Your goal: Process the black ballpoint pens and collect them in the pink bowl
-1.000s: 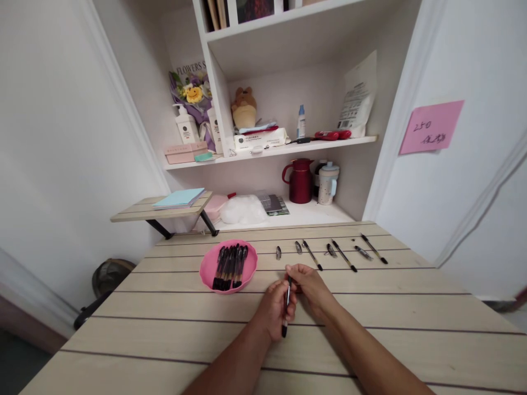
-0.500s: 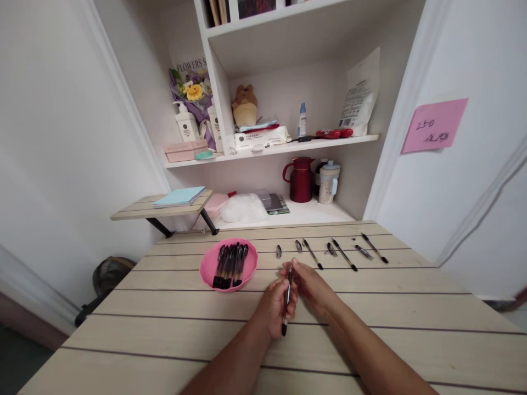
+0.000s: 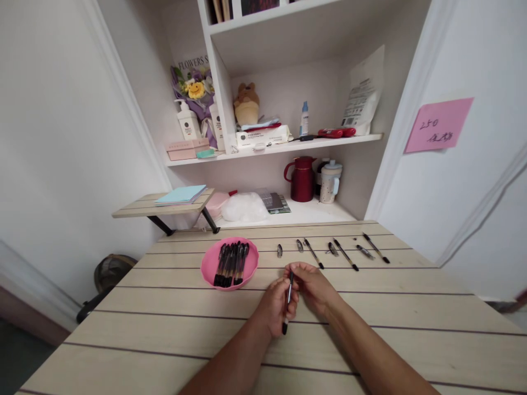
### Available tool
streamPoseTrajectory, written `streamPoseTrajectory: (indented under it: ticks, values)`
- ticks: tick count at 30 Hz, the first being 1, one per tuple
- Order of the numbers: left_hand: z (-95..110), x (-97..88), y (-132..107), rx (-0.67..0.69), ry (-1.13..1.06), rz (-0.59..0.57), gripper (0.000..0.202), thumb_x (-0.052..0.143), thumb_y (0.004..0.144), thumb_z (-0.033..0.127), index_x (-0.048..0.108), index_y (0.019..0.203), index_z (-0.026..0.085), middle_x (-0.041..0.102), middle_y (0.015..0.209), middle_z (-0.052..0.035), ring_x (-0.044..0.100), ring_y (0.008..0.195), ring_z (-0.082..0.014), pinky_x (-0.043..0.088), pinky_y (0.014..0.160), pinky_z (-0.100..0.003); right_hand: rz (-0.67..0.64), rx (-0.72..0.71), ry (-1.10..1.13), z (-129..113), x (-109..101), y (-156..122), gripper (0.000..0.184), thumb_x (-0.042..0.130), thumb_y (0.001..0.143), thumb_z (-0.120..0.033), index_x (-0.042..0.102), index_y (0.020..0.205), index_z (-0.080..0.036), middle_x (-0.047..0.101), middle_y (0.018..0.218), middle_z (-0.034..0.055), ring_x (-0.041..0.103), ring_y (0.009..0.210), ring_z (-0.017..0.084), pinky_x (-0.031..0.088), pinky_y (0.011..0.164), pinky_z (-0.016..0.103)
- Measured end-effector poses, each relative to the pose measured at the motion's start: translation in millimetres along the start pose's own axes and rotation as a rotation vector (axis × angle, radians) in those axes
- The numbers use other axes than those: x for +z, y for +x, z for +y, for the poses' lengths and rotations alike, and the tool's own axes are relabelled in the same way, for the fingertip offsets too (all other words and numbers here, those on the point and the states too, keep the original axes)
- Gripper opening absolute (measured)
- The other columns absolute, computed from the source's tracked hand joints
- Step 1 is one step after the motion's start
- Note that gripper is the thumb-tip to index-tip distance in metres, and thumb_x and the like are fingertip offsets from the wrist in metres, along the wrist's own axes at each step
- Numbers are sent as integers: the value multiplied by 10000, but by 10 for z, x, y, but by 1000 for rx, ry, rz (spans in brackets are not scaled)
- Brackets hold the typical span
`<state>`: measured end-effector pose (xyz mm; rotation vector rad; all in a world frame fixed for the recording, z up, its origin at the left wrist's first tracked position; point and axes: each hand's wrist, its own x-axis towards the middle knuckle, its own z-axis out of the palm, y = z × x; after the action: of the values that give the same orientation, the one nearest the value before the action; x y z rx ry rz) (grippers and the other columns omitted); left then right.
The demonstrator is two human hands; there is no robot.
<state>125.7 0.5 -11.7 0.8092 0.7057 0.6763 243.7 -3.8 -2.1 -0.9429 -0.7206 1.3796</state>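
Note:
My left hand is closed round a black pen, held nearly upright above the wooden table. My right hand pinches the pen's top end. To the left stands a pink bowl with several black pens in it. Beyond my hands lie pen caps and loose pens in a row.
Further pens and small parts lie towards the table's far right. Behind the table, shelves hold a red jug, a cup, bottles and boxes. A pink note hangs on the right wall. A small side shelf carries a blue notebook.
My hands have hardly moved; the right fingers have shifted slightly on the pen's top. The camera view has tilted a little.

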Motion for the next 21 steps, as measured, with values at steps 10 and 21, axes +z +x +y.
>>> streamPoseTrajectory:
  ticks: [10,21]
  values:
    - [-17,-74,60,-65,-188,13,242,560,740,383,532,808,153,500,566,31,345,367,-26,152,354,-152,340,-223,-763,-40,-120,494,128,523,719,-265,617,699,-181,606,555,32,581,567,165,424,554,273]
    - [37,-102,100,-8,-427,142,171,555,784,308,563,804,139,510,603,17,409,429,-27,286,415,-137,331,-223,-1210,88,53,596,67,574,678,-210,586,619,-181,645,662,66,570,681,176,312,577,259]
